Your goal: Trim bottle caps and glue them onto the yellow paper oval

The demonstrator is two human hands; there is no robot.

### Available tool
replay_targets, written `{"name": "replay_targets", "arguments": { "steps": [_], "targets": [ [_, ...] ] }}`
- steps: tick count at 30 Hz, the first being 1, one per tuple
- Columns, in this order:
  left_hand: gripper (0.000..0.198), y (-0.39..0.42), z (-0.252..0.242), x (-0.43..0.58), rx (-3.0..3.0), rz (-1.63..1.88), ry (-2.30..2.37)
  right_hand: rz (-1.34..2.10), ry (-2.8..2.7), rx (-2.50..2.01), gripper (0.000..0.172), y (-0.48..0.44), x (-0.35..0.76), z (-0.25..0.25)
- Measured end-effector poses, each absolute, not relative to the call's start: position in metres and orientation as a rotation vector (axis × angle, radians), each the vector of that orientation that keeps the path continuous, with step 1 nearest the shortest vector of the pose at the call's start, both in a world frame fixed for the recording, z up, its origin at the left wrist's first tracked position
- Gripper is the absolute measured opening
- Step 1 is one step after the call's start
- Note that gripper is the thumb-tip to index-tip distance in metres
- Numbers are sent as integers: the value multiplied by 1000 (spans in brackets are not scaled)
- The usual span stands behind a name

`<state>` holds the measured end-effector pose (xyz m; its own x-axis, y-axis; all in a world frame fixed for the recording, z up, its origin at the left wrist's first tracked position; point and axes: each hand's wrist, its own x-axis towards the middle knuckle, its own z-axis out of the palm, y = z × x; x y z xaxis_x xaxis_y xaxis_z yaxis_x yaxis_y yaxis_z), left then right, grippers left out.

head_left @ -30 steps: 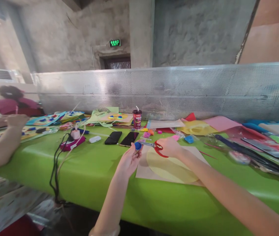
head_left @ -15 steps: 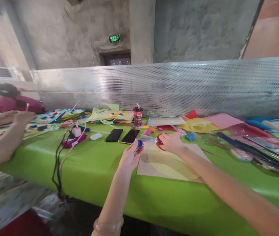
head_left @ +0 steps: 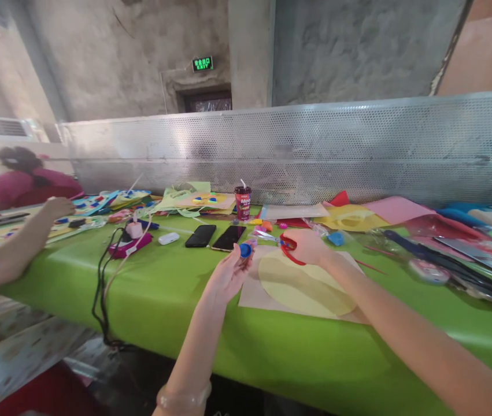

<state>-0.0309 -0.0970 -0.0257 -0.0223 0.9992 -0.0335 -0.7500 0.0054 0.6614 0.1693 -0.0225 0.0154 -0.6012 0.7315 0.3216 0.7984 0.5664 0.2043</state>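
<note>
Blue piece (head_left: pixel 246 250) sits pinched between the fingers of our left hand (head_left: pixel 228 278), raised above the green table (head_left: pixel 163 300) near the left edge of a pale sheet (head_left: pixel 251 292). Our right hand (head_left: pixel 310 247) has its fingers curled around the red-handled scissors (head_left: pixel 287 245), blades pointing left, near the piece. On the sheet we see a pale-yellow oval (head_left: pixel 306 283); past our left fingers lie two dark phones (head_left: pixel 229 237).

rough grey concrete wall (head_left: pixel 350 52); lit green exit sign (head_left: pixel 203 63) above dark doorway (head_left: pixel 208 104); perforated metal partition (head_left: pixel 336 144) behind green-covered table (head_left: pixel 163 300).
</note>
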Motion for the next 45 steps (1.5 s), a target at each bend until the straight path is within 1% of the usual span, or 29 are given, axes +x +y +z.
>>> {"name": "replay_targets", "arguments": {
  "steps": [5,9,21,33,39,42,45],
  "targets": [
    [24,-97,-27,-31,558,1497,598,-396,-2726,-1204,21,-29,159,11],
    [21,-98,-27,-31,563,1494,599,-366,-2770,-1192,22,-30,159,11],
    [22,-95,-33,-34,609,1468,597,-451,-2788,-1161,21,-33,159,14],
    [23,-93,-35,-33,583,1499,613,-626,-2637,-1206,22,-31,158,10],
    [21,-95,-30,-31,545,1521,622,-649,-2565,-1254,23,-33,152,2],
    [19,-95,-28,-30,517,1538,620,-627,-2526,-1315,23,-33,147,1],
    [19,-95,-28,-31,488,1540,603,-622,-2377,-1453,24,-29,154,11]
  ]
}}
